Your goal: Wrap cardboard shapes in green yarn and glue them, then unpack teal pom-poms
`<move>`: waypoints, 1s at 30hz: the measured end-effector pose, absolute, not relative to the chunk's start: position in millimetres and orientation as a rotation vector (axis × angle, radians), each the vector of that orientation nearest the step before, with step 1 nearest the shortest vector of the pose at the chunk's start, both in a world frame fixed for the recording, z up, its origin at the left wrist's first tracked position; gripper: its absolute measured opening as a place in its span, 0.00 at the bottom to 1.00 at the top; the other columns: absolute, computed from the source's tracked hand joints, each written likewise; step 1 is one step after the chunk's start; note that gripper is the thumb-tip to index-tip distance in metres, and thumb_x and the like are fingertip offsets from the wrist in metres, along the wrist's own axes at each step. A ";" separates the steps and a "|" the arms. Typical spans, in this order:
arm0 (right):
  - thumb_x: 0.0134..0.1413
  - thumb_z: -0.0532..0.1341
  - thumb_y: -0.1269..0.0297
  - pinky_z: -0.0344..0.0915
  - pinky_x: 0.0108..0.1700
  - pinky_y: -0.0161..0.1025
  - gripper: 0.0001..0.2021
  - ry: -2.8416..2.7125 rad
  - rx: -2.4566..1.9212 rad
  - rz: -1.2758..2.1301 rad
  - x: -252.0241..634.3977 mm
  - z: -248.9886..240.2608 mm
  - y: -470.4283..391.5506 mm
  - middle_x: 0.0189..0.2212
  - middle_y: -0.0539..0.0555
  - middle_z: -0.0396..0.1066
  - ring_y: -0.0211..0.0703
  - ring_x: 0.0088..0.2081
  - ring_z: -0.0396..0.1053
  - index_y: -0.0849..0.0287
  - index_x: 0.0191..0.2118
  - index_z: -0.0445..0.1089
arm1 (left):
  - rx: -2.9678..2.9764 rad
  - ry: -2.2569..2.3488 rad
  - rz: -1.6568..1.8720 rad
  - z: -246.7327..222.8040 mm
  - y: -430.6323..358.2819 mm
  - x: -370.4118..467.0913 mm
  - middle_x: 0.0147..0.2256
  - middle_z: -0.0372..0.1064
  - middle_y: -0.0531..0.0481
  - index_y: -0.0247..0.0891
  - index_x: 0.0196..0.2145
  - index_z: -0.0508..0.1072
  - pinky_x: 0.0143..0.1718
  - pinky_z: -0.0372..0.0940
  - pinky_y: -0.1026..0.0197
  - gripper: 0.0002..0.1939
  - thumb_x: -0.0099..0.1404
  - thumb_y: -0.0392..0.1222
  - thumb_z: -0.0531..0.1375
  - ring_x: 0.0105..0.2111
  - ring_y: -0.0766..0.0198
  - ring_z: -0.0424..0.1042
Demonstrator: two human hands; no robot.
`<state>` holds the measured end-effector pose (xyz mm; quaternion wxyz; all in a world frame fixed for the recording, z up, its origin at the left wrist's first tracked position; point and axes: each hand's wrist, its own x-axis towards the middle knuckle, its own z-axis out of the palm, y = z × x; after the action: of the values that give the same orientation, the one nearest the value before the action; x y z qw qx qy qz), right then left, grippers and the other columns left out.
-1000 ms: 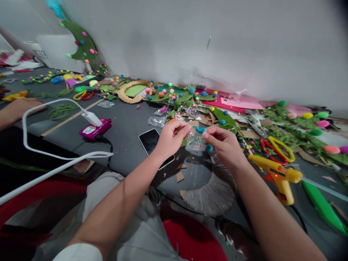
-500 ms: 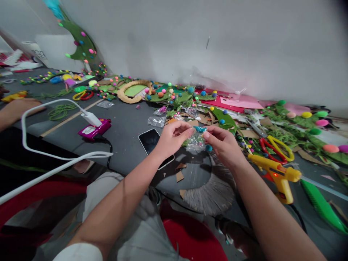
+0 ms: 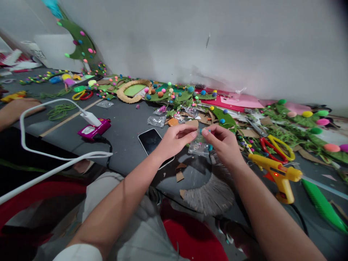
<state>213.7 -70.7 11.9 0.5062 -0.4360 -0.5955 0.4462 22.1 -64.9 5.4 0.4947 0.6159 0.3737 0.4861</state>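
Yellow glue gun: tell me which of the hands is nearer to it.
The right hand, which is above and left of the yellow glue gun in the picture; the left hand is farther left.

Pretty sure I'm standing in a craft workshop: long grey table (image 3: 122,125), the far side heaped with green felt (image 3: 225,118), bright pom-poms (image 3: 190,89), yarn (image 3: 61,111) and cardboard scraps (image 3: 179,177), plus scissors (image 3: 268,139) and a yellow glue gun (image 3: 285,186) with its red light (image 3: 276,174) on. There's even a pom-pom-studded crescent (image 3: 85,44) standing by the wall (image 3: 231,50), and another person's hand (image 3: 23,110) at the same table.
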 end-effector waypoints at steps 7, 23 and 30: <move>0.54 0.70 0.51 0.65 0.36 0.38 0.13 -1.589 -1.025 1.051 213.0 15.6 -71.7 0.36 0.52 0.75 0.41 0.35 0.68 0.54 0.39 0.80 | 1.472 0.925 1.276 2.6 -65.3 22.7 0.42 0.81 0.45 0.36 0.43 0.79 0.50 0.74 0.52 0.13 0.60 0.41 0.71 0.41 0.60 0.80; 0.51 0.70 0.41 0.51 0.27 0.38 0.21 -1.580 -1.172 0.780 210.4 13.9 -72.4 0.22 0.48 0.66 0.36 0.24 0.55 0.58 0.29 0.75 | 1.493 0.877 1.050 7.5 -71.4 25.0 0.41 0.80 0.43 0.35 0.44 0.79 0.45 0.74 0.54 0.15 0.62 0.44 0.70 0.41 0.59 0.80; 0.55 0.68 0.45 0.57 0.31 0.39 0.18 -1.649 -1.093 0.847 212.8 17.2 -72.4 0.28 0.51 0.71 0.39 0.30 0.62 0.56 0.32 0.78 | 1.450 0.921 1.161 5.9 -69.3 26.9 0.35 0.79 0.46 0.34 0.40 0.78 0.42 0.74 0.57 0.13 0.57 0.38 0.72 0.36 0.63 0.79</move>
<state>212.8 -72.4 17.2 0.4748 -0.4470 -0.6745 0.3462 26.9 -69.3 5.9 0.5092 0.6018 0.3825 0.4820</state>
